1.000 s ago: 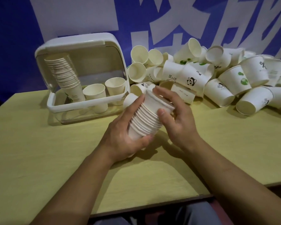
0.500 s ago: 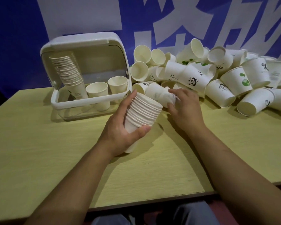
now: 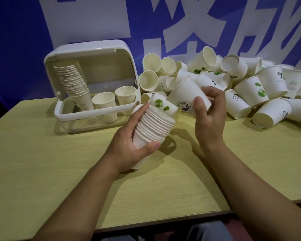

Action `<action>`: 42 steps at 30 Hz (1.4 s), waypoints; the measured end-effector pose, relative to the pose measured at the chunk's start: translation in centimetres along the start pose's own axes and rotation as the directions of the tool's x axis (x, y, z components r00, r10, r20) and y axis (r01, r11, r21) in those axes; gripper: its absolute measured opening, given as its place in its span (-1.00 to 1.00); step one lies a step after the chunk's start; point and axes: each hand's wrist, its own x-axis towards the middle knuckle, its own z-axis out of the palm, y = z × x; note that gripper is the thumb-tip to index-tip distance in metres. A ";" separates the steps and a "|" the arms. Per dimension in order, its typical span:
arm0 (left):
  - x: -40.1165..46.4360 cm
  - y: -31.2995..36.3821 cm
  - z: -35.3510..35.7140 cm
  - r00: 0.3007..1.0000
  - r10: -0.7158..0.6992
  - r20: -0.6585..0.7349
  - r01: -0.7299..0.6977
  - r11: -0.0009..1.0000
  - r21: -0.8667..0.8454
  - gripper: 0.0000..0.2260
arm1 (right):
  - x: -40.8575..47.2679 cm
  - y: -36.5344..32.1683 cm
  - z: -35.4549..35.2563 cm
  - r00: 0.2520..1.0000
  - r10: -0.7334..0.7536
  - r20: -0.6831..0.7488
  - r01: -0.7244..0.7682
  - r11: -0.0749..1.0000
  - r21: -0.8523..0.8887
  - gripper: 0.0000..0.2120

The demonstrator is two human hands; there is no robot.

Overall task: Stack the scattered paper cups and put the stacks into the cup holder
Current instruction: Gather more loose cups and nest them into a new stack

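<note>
— Paper, white and ribbed with rims: the stack (image 3: 154, 126) sits in the left hand (image 3: 129, 148), fingers and thumb curled round its lower part, held above the surface (image 3: 42, 162).

— Which way does it point?

— Long axis tilted, mouth up and away to the right, toward the pile. A green-dotted cup (image 3: 161, 106) lies just behind that mouth, so I can't say whether it is in the stack or only beyond it.

— And the other hand?

— The right hand (image 3: 208, 112) pinches 1 loose cup (image 3: 188, 94), thumb on the near wall, fingers curled over the far side. That cup lies just right of the stack's mouth, and higher.

— So the gap matters.

— My read: the loose cup's base must turn down-left to line up with the tilted axis. The right hand is nearer the scattered cups (image 3: 250, 87), the left nearer the cup holder (image 3: 94, 84).

— What's in the holder?

— 1 tall stack at its left, 2 single cups beside it, lid raised.
</note>
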 end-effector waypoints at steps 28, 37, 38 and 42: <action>0.1 -1.1 -0.9 0.994 -0.030 -0.107 0.031 0.999 0.009 -0.18 | -2.1 -0.7 1.2 0.885 0.053 0.463 -0.013 0.996 -0.090 -0.72; 0.3 -1.5 -1.1 0.990 -0.038 -0.139 0.030 0.998 -0.059 -0.17 | 3.6 2.9 4.1 0.729 0.236 0.642 0.338 0.692 -0.638 -0.37; 0.3 -1.6 -1.1 0.989 -0.045 -0.143 0.036 0.997 -0.062 -0.18 | 3.3 3.3 4.3 0.721 0.225 0.655 0.349 0.699 -0.625 -0.37; 0.5 -1.6 -1.2 0.988 -0.057 -0.143 0.049 0.997 -0.064 -0.20 | 3.4 3.6 3.6 0.787 0.162 0.595 0.332 0.702 -0.630 -0.29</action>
